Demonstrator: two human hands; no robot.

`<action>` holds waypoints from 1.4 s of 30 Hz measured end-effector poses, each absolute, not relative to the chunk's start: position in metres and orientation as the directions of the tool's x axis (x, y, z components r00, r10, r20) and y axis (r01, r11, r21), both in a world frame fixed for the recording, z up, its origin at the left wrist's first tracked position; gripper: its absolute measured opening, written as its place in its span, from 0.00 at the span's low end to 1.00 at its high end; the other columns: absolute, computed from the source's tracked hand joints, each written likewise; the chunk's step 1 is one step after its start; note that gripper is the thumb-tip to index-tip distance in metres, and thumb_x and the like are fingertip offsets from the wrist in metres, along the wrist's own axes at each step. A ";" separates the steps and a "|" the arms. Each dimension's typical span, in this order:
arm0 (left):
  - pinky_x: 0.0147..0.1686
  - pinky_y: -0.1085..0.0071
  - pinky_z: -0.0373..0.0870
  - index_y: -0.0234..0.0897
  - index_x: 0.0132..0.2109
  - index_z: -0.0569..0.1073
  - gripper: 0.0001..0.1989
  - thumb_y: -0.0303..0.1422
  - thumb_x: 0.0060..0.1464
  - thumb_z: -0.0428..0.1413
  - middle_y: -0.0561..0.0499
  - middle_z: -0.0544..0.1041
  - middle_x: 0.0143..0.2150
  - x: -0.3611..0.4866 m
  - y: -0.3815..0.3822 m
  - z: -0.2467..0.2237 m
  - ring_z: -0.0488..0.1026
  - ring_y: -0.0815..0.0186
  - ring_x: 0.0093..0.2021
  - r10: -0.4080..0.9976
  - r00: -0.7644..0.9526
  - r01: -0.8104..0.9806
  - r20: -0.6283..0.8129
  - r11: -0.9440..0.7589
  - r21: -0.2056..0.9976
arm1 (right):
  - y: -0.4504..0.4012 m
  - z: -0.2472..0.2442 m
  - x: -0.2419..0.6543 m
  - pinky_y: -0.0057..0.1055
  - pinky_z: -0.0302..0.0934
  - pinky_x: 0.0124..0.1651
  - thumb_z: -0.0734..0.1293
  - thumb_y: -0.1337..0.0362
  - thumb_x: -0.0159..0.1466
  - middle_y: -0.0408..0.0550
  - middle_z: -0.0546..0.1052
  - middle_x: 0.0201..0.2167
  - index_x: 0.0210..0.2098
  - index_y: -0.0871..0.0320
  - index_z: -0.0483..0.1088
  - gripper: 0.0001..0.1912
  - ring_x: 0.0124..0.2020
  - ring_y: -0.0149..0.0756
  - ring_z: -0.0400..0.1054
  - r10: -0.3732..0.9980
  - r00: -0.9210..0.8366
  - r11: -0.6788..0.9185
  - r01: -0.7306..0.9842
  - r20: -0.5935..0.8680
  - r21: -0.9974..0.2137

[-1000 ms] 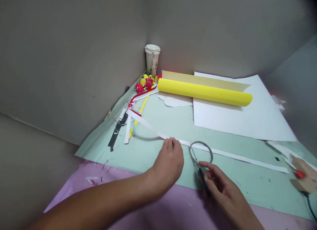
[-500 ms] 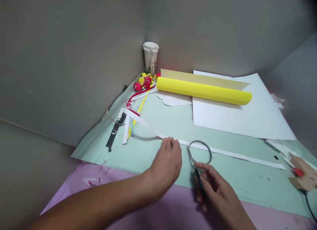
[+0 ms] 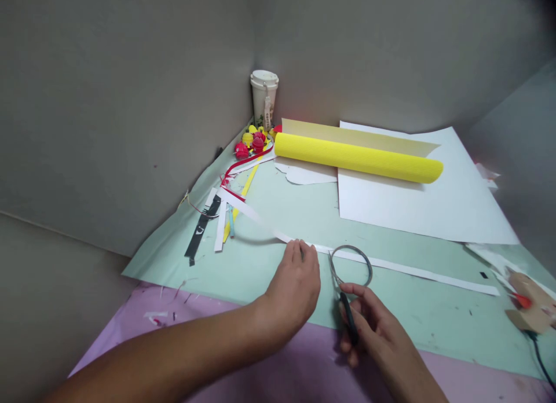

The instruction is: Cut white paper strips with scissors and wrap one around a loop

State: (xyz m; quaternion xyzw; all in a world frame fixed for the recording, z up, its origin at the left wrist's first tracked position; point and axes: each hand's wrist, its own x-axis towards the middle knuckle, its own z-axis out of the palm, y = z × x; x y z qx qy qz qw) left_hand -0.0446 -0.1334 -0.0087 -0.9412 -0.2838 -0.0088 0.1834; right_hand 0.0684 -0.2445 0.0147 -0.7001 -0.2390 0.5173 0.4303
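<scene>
Hands (image 3: 299, 287) pin white strip (image 3: 408, 270), long axis running left-right.

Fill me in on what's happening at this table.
A person is working with paper at a corner table. The left hand pinches a long white strip that lies across the green sheet. The right hand holds a black-handled tool with a wire loop; the loop sits over the strip. Behind lie a yellow roll on white paper, paper scraps and a cup in the corner.
</scene>
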 end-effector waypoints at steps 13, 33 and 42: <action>0.58 0.52 0.55 0.20 0.59 0.67 0.25 0.28 0.56 0.48 0.27 0.67 0.57 -0.044 -0.134 -0.009 0.66 0.46 0.56 0.542 0.831 0.551 0.122 -0.774 -0.312 | -0.242 0.004 0.055 0.30 0.62 0.26 0.65 0.42 0.58 0.38 0.72 0.19 0.53 0.57 0.60 0.33 0.17 0.32 0.68 0.753 0.418 -0.466 -0.206 -0.508 -0.860; 0.58 0.52 0.55 0.20 0.59 0.67 0.24 0.28 0.57 0.48 0.26 0.66 0.57 -0.044 -0.133 -0.008 0.66 0.47 0.57 0.538 0.838 0.540 0.094 -0.792 -0.284 | -0.234 0.003 0.054 0.27 0.61 0.22 0.71 0.44 0.52 0.38 0.71 0.24 0.47 0.55 0.64 0.31 0.18 0.29 0.67 0.722 0.462 -0.394 -0.336 -0.514 -0.856; 0.57 0.52 0.56 0.21 0.59 0.67 0.24 0.27 0.57 0.47 0.27 0.67 0.56 -0.044 -0.134 -0.011 0.66 0.47 0.56 0.533 0.839 0.540 0.115 -0.784 -0.306 | -0.237 0.014 0.079 0.31 0.63 0.28 0.66 0.46 0.58 0.40 0.71 0.24 0.50 0.55 0.64 0.26 0.21 0.31 0.67 0.740 0.556 -0.397 -0.091 -0.377 -0.913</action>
